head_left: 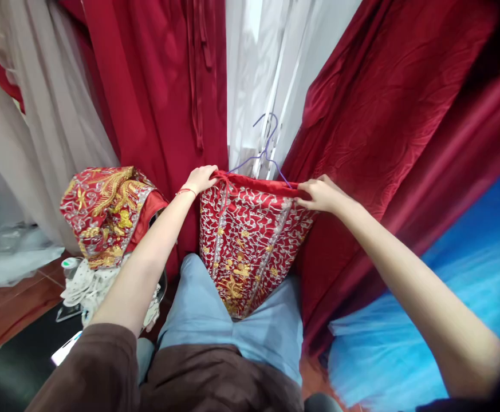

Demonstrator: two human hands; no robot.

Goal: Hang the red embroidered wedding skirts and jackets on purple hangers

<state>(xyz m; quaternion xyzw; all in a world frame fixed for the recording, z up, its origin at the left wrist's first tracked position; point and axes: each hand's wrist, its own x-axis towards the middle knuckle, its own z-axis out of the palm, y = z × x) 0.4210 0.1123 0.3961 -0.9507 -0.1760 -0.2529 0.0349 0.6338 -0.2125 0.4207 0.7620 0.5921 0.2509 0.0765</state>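
Note:
A red skirt (pixel 250 240) with silver and gold embroidery hangs in front of my knees. Its plain red waistband runs between my two hands. My left hand (pixel 202 178) grips the waistband's left end, beside a small tied red cord. At the right end, the fingers of my right hand (pixel 318 193) are closed over the band's edge. A purple wire hanger (pixel 267 150) rises from behind the waistband, its hook uppermost. The hanger's lower part is hidden by the cloth.
To the left, another red embroidered garment (pixel 112 212) lies over a heap of white lace (pixel 99 286). Long red dresses (pixel 155 86) hang ahead, with white cloth (pixel 254 68) between them. A dark red dress (pixel 370 114) and blue tulle (pixel 404 343) are at the right.

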